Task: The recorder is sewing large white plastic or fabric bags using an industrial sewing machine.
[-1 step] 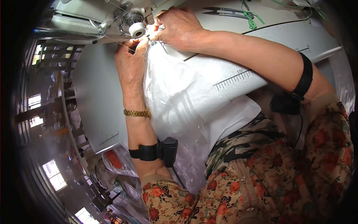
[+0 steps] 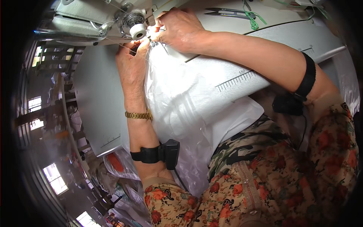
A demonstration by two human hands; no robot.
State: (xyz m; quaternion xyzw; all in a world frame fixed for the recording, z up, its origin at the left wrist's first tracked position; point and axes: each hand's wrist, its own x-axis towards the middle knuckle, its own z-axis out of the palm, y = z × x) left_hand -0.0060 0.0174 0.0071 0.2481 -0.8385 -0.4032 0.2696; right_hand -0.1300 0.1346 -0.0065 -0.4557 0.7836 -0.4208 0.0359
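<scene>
A sewing machine (image 2: 85, 24) stands at the upper left, with a round white knob (image 2: 138, 31) on the end of its head. Close under that head, my left hand (image 2: 131, 64) has its thumb and fingers closed on the upper edge of a thin, see-through white sheet (image 2: 170, 81). From there the sheet drapes toward my lap; whether it is plastic or cloth I cannot tell. My right hand (image 2: 182, 31) comes in from the right, fingers bent and pinched beside the knob. Its fingertips almost meet the left thumb, and what they grip is hidden.
Grey thread snips (image 2: 227, 13) lie at the back of the table, beside a looped green cord (image 2: 252, 19). Ruler marks run along the pale tabletop (image 2: 249, 85). Bundled clear plastic (image 2: 124, 166) hangs below the table's left edge.
</scene>
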